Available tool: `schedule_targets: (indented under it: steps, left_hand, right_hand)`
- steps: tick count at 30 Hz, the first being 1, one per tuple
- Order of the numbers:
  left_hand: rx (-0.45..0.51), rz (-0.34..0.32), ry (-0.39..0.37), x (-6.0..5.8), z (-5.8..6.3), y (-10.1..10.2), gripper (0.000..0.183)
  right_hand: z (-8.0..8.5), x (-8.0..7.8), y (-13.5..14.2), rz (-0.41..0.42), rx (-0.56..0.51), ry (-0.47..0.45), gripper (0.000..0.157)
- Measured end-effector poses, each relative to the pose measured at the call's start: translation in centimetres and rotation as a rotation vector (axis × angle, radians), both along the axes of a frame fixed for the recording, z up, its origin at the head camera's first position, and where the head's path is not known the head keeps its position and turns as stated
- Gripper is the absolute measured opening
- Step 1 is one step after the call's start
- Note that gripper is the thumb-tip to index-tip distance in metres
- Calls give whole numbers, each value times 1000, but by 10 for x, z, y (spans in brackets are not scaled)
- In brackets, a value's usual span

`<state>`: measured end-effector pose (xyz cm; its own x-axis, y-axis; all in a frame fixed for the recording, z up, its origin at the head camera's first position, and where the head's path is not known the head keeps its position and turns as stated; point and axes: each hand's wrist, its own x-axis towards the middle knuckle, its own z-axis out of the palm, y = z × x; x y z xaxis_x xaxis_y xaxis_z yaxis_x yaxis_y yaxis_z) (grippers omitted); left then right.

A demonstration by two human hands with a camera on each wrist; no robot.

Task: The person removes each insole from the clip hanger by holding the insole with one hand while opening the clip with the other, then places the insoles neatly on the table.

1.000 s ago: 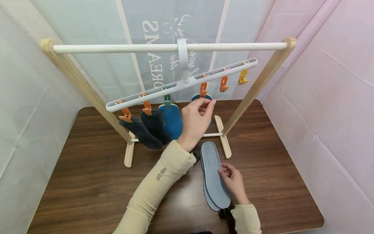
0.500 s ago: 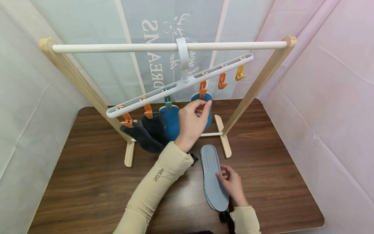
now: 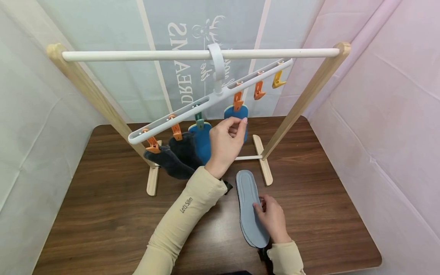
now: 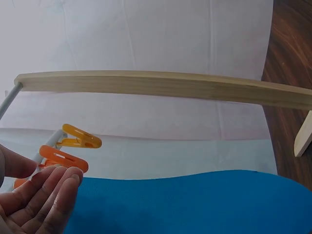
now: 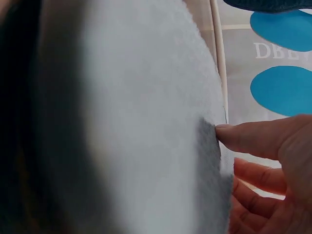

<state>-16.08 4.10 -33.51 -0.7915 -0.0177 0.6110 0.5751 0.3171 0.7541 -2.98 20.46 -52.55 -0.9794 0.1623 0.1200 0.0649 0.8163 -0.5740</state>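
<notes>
Under the white rail (image 3: 282,54), the clip hanger (image 3: 215,100) has swung, right end farther; rightmost blue insole (image 3: 242,113) clipped, apparently done. Left hand (image 3: 225,144) loosely curled, nothing visibly held; right hand (image 3: 273,217) pinches grey insoles (image 3: 248,208), near right.

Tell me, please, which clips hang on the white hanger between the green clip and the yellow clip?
The head view shows two there: an orange clip gripping a blue insole, then, nearer the yellow clip, an empty orange clip.
</notes>
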Motion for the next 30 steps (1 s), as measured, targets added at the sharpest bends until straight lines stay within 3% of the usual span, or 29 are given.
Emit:
schedule_targets:
  steps: [7, 13, 30]
  left_hand:
    - [17, -3, 3, 1, 2, 0, 21]
    - [30, -3, 1, 2, 5, -1, 22]
    - [29, 33, 18, 1, 5, -5, 21]
  right_hand:
    - [-1, 1, -1, -32, 36, 6, 31]
    - [0, -3, 4, 2, 10, 37, 37]
    - [32, -41, 4, 171, -129, 107, 39]
